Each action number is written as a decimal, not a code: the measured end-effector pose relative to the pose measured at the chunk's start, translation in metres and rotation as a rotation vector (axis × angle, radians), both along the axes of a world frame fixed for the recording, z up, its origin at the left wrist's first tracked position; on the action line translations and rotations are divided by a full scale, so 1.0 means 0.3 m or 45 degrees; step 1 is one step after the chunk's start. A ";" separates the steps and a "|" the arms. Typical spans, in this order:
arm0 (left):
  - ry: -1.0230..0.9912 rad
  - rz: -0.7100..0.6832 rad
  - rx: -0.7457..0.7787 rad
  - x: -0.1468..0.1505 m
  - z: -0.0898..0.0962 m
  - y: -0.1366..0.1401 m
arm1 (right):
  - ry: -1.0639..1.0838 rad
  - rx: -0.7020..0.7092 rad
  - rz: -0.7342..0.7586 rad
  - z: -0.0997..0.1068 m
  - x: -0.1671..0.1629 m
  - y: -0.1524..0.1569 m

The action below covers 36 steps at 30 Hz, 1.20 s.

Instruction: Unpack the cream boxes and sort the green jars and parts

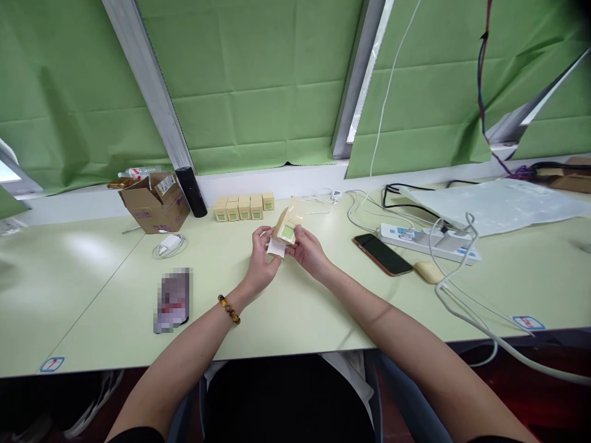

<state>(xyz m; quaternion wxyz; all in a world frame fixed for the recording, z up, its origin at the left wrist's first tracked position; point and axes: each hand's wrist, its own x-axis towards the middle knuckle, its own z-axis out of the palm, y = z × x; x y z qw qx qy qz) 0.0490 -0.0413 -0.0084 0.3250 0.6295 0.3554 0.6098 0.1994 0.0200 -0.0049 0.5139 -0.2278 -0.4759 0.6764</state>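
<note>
Two hands grasp one small kraft carton (290,215) above the table, ahead of your torso. Your left hand (262,266) grips its left side, fingers curled, thumb beside the white flap (276,248) at its lower end. Your right hand (310,253) grips the right side, thumb near the green label (289,232). The carton is tilted. Both forearms angle inward from the near edge; one beaded bracelet (229,309) circles your left wrist.

Your work surface is a pale green table (295,307) against a white sill, below green blinds (258,80). Beyond your hands, count five further cartons (238,208): four side by side, one at the right end, set slightly back. To your left: one cardboard box (157,209), one black cylinder (191,192), one white charger (170,245). To your right: one dark-screened phone (382,253), one power strip (429,243).
</note>
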 end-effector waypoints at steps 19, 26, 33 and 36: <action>0.376 0.440 0.081 -0.020 -0.003 0.009 | -0.049 -0.065 0.072 -0.010 -0.009 -0.018; 0.188 0.187 -0.128 0.004 0.010 -0.010 | -0.133 -0.017 0.052 0.014 -0.003 -0.040; -0.009 0.097 -0.213 -0.005 0.000 0.014 | -0.143 0.035 0.098 0.039 0.003 -0.056; -0.073 0.018 -0.170 -0.023 -0.004 0.034 | -0.141 0.101 0.030 0.029 0.005 -0.050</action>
